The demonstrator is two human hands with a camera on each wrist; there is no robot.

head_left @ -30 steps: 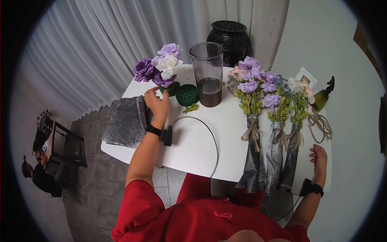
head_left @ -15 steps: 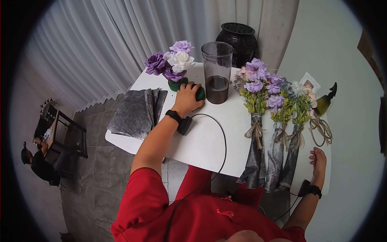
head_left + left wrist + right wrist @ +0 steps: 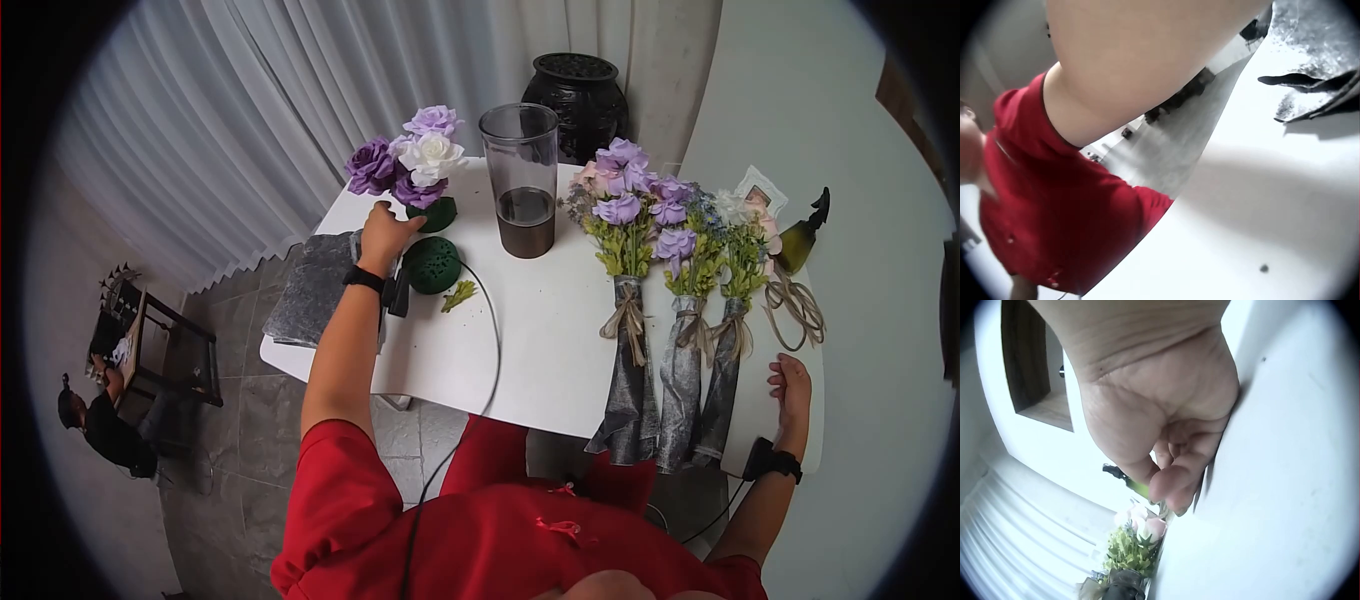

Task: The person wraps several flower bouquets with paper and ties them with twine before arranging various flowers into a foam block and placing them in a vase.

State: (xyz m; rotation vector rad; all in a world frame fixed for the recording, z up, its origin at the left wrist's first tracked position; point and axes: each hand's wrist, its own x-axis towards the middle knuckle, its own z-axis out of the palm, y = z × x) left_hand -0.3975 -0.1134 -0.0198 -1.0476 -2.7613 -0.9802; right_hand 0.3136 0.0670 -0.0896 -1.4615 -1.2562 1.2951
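Observation:
My left hand [image 3: 388, 240] is at the left side of a green foam block [image 3: 437, 214] that bears purple, lilac and white roses [image 3: 428, 158]. Its fingers spread below a dark purple rose, with the thumb at the block's edge. A round green foam piece with holes [image 3: 432, 265] lies just right of the wrist, above a small leafy sprig [image 3: 460, 296]. The left wrist view shows the forearm, not the hand. My right hand [image 3: 1160, 406] rests on the table at the right, fingers loosely curled, holding nothing, near the wrapped bouquets [image 3: 680, 350].
Folded grey wrapping sheets [image 3: 310, 290] lie at the left edge. A tall glass vase [image 3: 526, 180] with dark lower part stands at the back. Twine [image 3: 795, 312] and a green spray bottle [image 3: 800, 243] are at the right. Another person [image 3: 105, 430] sits far left.
My left hand moved right onto the round green foam piece, then back left to the block with roses. The round piece and the sprig now lie nearer to me and leftward. The right hand stayed still.

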